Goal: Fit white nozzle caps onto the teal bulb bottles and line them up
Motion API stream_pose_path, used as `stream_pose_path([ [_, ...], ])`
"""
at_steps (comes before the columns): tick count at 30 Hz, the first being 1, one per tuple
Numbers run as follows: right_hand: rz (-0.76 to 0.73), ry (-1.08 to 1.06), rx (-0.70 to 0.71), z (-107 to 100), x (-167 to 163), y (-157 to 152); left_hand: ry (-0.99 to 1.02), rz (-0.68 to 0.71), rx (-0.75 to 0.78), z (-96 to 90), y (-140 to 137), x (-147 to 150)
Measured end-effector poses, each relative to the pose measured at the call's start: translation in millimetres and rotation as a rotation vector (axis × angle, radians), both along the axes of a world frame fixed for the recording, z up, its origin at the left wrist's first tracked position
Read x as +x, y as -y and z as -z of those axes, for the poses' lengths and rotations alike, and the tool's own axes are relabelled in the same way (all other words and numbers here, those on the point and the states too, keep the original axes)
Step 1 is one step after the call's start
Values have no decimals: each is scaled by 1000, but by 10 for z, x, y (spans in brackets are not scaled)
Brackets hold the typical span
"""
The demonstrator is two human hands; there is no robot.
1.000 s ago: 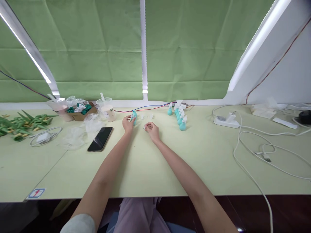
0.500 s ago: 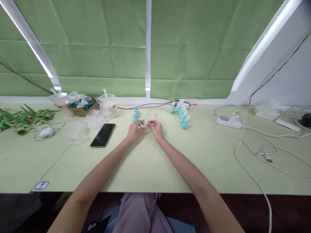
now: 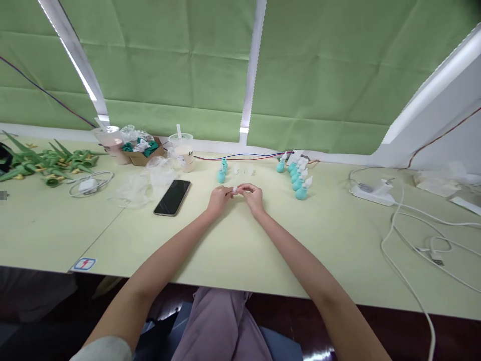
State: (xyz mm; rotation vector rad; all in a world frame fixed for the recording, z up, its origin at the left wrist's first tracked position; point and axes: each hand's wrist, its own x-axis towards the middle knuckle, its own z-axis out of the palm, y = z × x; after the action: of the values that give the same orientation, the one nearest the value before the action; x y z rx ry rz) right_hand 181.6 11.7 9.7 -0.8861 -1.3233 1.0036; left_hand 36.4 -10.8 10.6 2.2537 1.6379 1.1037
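Between the fingertips of both hands is a small white plastic piece (image 3: 235,189), too small to make out fully. My left hand (image 3: 218,198) is closed on it from the left, and my right hand (image 3: 254,196) pinches it from the right. Just beyond my hands, several tiny white parts (image 3: 251,172) lie on the table. Behind my left hand stand two small teal bulbs (image 3: 221,175) without white tops. To the right of my right hand, a row of teal bulbs with white nozzles (image 3: 301,192) stands on the table.
Left of my arm lie a black phone (image 3: 172,198) and a crumpled clear bag (image 3: 133,189). Farther back stand a drink cup (image 3: 185,156) and a cardboard box (image 3: 140,159). Green plastic pieces (image 3: 52,164) pile at far left. White cables run from a power strip (image 3: 372,193) at right.
My left hand's fingers, blurred and apart before, are now closed on the white piece together with my right hand. The camera view has shifted and tilted, moving the scene rightward.
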Motion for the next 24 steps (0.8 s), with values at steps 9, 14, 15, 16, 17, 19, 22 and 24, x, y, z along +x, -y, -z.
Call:
stream_pose_path([
  [9,62,74,181,-81,-41,186,120,-16,27,-21,33,35],
  [14,91,54,137,-100,-62,216,150,-7,-6,-46,70,43],
  [15,97,56,124,-103,-65,216,151,-13,-15,-50,74,42],
  [16,102,54,110,-105,-68,215,149,-18,-21,-54,76,41],
  [17,106,46,95,-105,-70,210,145,-23,-22,-56,76,41],
  [19,109,22,73,-97,-73,194,126,-27,-21,-56,73,39],
  [22,94,-17,42,-70,-69,157,87,-38,-18,-51,60,39],
  [24,78,-44,8,-50,-61,131,56,-53,-8,-49,51,39],
])
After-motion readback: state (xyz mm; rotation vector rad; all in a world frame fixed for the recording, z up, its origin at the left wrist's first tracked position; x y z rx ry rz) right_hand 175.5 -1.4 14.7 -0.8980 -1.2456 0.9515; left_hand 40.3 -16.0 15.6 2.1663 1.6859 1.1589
